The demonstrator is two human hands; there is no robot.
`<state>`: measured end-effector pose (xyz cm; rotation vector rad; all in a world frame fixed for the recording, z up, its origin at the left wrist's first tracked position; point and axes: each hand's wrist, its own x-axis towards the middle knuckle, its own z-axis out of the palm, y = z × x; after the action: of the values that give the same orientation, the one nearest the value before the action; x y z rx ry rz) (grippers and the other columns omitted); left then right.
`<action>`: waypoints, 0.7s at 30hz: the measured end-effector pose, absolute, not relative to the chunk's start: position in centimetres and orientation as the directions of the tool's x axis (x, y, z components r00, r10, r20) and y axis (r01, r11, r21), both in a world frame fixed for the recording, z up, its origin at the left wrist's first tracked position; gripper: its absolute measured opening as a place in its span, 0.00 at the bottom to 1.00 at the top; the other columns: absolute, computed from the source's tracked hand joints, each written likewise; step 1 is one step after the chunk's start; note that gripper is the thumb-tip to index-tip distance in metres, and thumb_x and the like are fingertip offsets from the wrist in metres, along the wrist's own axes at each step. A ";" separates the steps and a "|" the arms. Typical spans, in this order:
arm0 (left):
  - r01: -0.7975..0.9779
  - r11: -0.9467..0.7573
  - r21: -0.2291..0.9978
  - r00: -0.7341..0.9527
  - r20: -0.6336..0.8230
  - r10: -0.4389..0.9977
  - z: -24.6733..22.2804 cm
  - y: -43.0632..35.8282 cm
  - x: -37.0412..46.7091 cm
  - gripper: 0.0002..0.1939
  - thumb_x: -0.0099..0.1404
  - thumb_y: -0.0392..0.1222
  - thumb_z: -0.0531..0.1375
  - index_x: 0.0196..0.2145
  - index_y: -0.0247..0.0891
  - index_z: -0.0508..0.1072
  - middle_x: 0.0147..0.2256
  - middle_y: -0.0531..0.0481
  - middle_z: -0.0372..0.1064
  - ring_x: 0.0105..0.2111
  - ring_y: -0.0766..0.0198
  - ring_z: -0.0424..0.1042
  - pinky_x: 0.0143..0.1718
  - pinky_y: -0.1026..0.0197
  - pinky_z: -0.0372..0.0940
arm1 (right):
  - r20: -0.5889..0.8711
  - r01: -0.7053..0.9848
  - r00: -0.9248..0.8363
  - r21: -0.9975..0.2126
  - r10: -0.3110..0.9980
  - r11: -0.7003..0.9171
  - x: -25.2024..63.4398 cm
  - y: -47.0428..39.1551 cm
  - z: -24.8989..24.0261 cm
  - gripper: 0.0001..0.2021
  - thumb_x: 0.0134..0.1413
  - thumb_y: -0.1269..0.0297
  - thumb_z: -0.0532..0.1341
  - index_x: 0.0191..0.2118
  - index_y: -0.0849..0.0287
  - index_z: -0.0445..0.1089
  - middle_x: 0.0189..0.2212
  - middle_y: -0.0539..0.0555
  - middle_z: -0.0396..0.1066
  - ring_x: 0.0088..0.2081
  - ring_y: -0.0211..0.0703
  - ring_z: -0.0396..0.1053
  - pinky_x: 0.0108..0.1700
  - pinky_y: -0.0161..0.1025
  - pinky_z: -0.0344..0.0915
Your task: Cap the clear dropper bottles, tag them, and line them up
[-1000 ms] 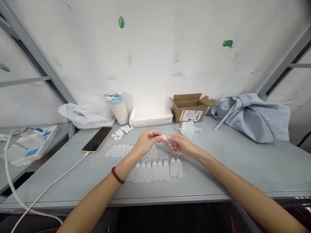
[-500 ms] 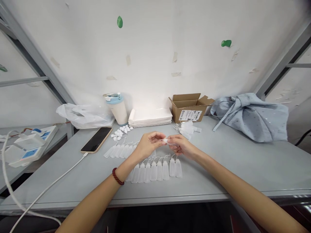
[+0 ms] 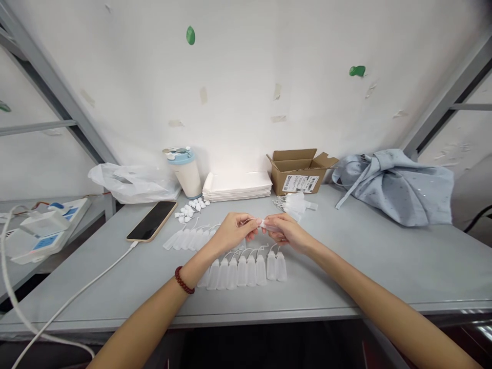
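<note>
Between my two hands is a small translucent plastic squeeze bottle with a white neck or cap (image 3: 262, 224). My right hand (image 3: 289, 231) is closed around its body, hiding most of it. At the cap end, my left hand (image 3: 235, 231) pinches with thumb and fingers; a thin white tube shows near these fingers. Below my hands lies a row of similar squeeze bottles (image 3: 242, 271) with bent white tubes. Another row of bottles (image 3: 188, 239) is partly covered by my left hand. Loose white caps (image 3: 190, 210) lie in a pile to the left.
Several more bottles (image 3: 296, 204) are heaped before an open cardboard box (image 3: 295, 177). A white stack (image 3: 238, 185), a tumbler (image 3: 187, 175) and a plastic bag (image 3: 134, 182) line the back. A phone (image 3: 152, 221) with a cable lies left; blue cloth (image 3: 400, 187) lies right.
My left fingers have shifted slightly around the cap end, and my right hand has turned a little over the bottle. The things on the table stay in place.
</note>
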<state>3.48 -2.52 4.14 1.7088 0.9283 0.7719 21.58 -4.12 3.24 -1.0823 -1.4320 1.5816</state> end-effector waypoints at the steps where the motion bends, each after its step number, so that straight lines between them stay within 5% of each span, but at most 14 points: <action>1: 0.226 -0.200 0.953 0.506 0.061 0.860 4.1 -2.5 3.5 0.18 0.58 0.53 0.59 0.23 0.35 0.72 0.25 0.49 0.71 0.22 0.66 0.66 0.26 0.63 0.62 | -0.112 0.022 -0.379 -0.994 0.919 -0.112 21.6 -4.1 3.2 0.13 0.49 0.57 0.57 0.22 0.61 0.64 0.13 0.41 0.43 0.17 0.29 0.37 0.19 0.31 0.37; 9: 0.207 -0.241 0.948 0.594 0.074 0.801 4.1 -3.0 3.4 0.13 0.60 0.48 0.58 0.31 0.36 0.75 0.30 0.48 0.73 0.25 0.66 0.67 0.30 0.63 0.63 | -0.154 0.086 -0.427 -0.988 0.891 -0.130 21.9 -4.2 3.1 0.17 0.53 0.55 0.54 0.21 0.61 0.65 0.10 0.40 0.41 0.15 0.29 0.36 0.16 0.31 0.38; 17: 0.293 -0.553 0.780 0.573 0.320 0.755 4.3 -3.4 3.5 0.09 0.62 0.41 0.56 0.33 0.37 0.76 0.32 0.48 0.73 0.32 0.63 0.68 0.33 0.63 0.60 | -0.227 0.072 -0.455 -0.973 0.861 -0.219 22.1 -4.1 3.1 0.24 0.54 0.44 0.53 0.22 0.62 0.65 0.10 0.39 0.40 0.14 0.28 0.34 0.14 0.30 0.37; 21: 0.306 -0.465 0.831 0.518 0.264 0.814 4.7 -3.3 3.4 0.10 0.61 0.44 0.58 0.34 0.36 0.75 0.33 0.47 0.73 0.33 0.62 0.70 0.35 0.62 0.63 | -0.159 0.032 -0.457 -0.986 0.875 -0.163 21.9 -4.1 3.4 0.21 0.54 0.45 0.54 0.24 0.59 0.61 0.13 0.40 0.44 0.15 0.28 0.39 0.15 0.29 0.44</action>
<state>3.40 -3.32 4.68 2.0119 0.9112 0.8647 21.92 -4.08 3.37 -1.0637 -1.4627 1.6911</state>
